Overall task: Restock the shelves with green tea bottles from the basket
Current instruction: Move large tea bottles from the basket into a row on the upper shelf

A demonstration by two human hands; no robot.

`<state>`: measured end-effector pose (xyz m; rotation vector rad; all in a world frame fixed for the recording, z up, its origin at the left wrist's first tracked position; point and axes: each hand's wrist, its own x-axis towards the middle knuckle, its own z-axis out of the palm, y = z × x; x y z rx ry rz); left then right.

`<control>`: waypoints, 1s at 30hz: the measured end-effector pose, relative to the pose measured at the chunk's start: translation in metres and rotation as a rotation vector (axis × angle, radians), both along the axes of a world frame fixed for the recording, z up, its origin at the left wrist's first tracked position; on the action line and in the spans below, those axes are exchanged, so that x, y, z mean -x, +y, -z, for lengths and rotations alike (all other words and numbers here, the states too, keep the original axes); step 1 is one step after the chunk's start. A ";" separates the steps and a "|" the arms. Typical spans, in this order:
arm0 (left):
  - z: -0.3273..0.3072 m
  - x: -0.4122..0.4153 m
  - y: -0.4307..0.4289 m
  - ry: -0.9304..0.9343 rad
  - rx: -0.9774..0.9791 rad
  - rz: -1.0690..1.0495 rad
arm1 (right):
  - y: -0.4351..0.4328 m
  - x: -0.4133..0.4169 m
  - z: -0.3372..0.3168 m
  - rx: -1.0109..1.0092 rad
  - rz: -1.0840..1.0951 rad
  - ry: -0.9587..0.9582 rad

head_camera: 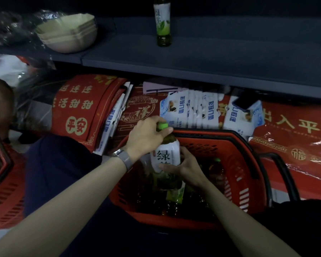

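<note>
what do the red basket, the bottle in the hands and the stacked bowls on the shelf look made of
The red slotted basket looks like moulded matte plastic, going by its vent slots. The green-capped tea bottle, held by the left hand and right hand, looks like clear plastic with a glossy white label. The stacked beige bowls seem matte, possibly paper pulp or plastic; unclear.

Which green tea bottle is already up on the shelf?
The lone green tea bottle standing upright on the dark shelf, right of the bowls. The others are in the red basket or in both hands.
</note>
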<state>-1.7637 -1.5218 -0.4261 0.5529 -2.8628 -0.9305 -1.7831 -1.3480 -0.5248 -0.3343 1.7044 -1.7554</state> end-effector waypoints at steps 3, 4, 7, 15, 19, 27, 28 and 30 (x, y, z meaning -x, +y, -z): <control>0.006 -0.004 -0.004 -0.052 -0.476 0.044 | 0.004 0.006 -0.002 0.034 0.056 -0.070; 0.007 -0.007 -0.004 -0.112 -0.625 0.046 | 0.005 0.009 -0.002 0.050 0.076 -0.084; 0.011 -0.018 0.006 -0.236 -0.952 0.087 | 0.009 0.018 -0.016 0.083 0.131 -0.096; -0.001 -0.006 0.026 -0.101 -0.971 0.121 | 0.038 0.034 -0.055 0.019 0.039 0.040; -0.033 0.011 0.044 -0.092 -0.946 0.180 | 0.062 0.046 -0.096 -0.020 0.091 0.141; -0.148 0.068 0.100 0.095 -0.889 0.431 | 0.125 0.075 -0.231 -0.054 0.257 0.410; -0.163 0.074 0.107 0.125 -0.880 0.467 | 0.134 0.077 -0.249 -0.063 0.268 0.455; -0.196 0.085 0.122 0.185 -0.873 0.545 | 0.151 0.082 -0.285 -0.071 0.308 0.543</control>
